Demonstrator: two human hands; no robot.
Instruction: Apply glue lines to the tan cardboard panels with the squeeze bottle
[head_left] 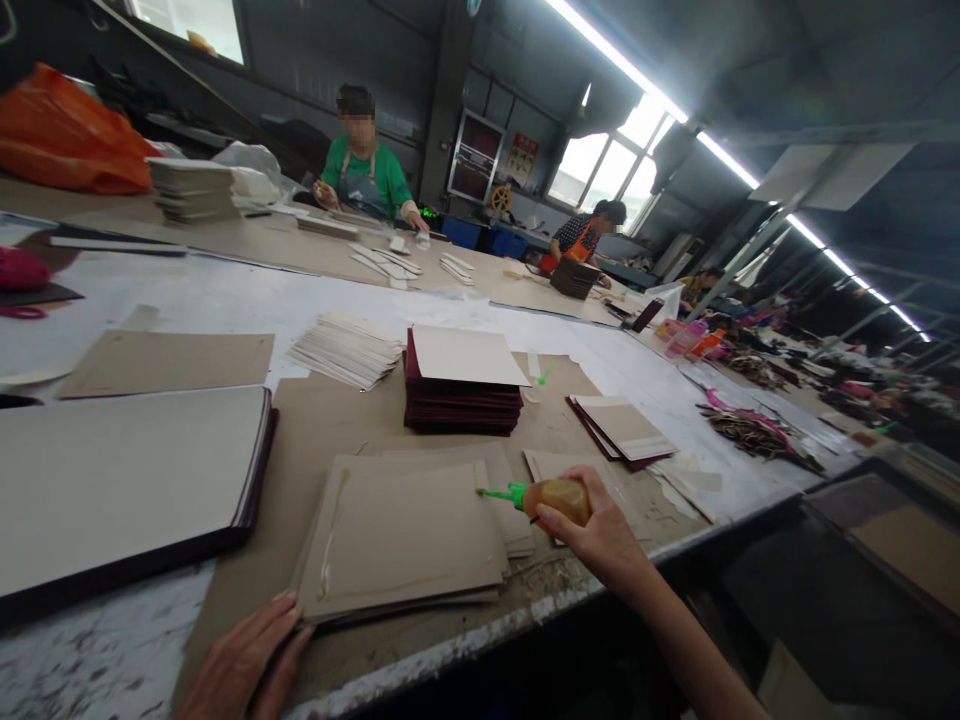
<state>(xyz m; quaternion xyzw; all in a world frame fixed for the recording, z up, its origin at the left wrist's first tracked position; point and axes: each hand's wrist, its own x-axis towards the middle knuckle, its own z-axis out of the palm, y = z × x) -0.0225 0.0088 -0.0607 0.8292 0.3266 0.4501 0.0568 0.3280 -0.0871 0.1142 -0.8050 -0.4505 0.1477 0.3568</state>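
Note:
My right hand (600, 535) is wrapped round a squeeze bottle of amber glue (562, 500) with a green nozzle. The nozzle tip is at the top right edge of the uppermost grey-brown cardboard sheet (405, 535). That sheet lies on a small stack of similar boards, and shiny glue lines run along its left and lower edges. My left hand (247, 655) rests at the near left corner of this stack, its fingers stretched out and touching the board's edge. More cardboard pieces (517, 535) lie partly hidden behind and right of the stack.
Beyond the boards stands a pile of dark red panels (463, 405) topped by a cream sheet. Large cream panels (120, 480) lie left; thin white strips (345, 350) and red-backed boards (626, 430) lie farther back. The table's front edge (480, 645) is close. Co-workers sit across the table.

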